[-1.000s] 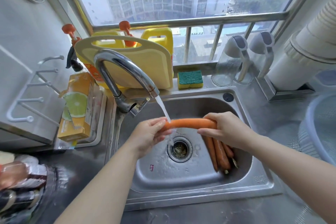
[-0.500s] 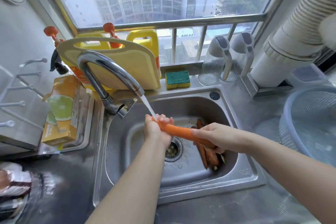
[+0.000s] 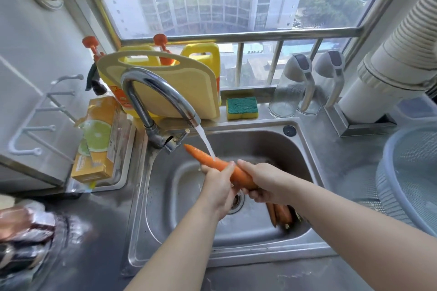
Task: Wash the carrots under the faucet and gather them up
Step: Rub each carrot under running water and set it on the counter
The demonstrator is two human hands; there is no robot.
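Note:
A long orange carrot [image 3: 203,158] is held slanted over the steel sink [image 3: 165,198], its tip up and to the left. Water from the chrome faucet [image 3: 151,92] runs onto its middle. My left hand [image 3: 218,186] is wrapped around the carrot's middle from below. My right hand [image 3: 264,179] grips its thick end. More carrots [image 3: 280,215] lie on the sink floor at the right, partly hidden under my right wrist. The drain [image 3: 237,201] shows between my hands.
A pale mesh colander [image 3: 411,177] stands on the counter at the right. A cutting board [image 3: 175,87], yellow bottles and a sponge [image 3: 241,107] line the sill behind the sink. An orange box [image 3: 98,139] lies in a tray at the left. Two glass jugs stand at the back right.
My left hand has slid down from the carrot's tip to its middle, baring the tip. The carrot has tilted steeper, tip up toward the faucet. The camera view has shifted back left.

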